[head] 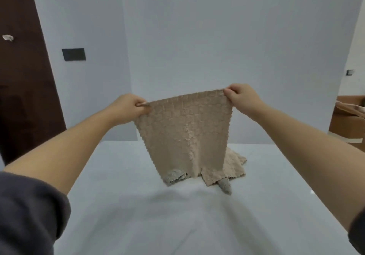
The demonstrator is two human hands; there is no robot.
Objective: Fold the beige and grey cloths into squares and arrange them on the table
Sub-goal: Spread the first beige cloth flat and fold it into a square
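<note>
The hanging beige cloth [185, 134] hides most of the pile [235, 163] behind it at frame centre; the grey cloth [225, 187] shows only a tip, perhaps also a fringe, at lower centre. The right edge cuts off the cardboard box [347, 120]; the pale scrap [7, 37] upper left is unreadable

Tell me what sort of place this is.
Probably a plain indoor room, a home or small workspace: a white table stands before bare pale walls, with a dark brown door on the left and a cardboard box on the right.

Head view — forward-down, close over table [122, 175].
</note>
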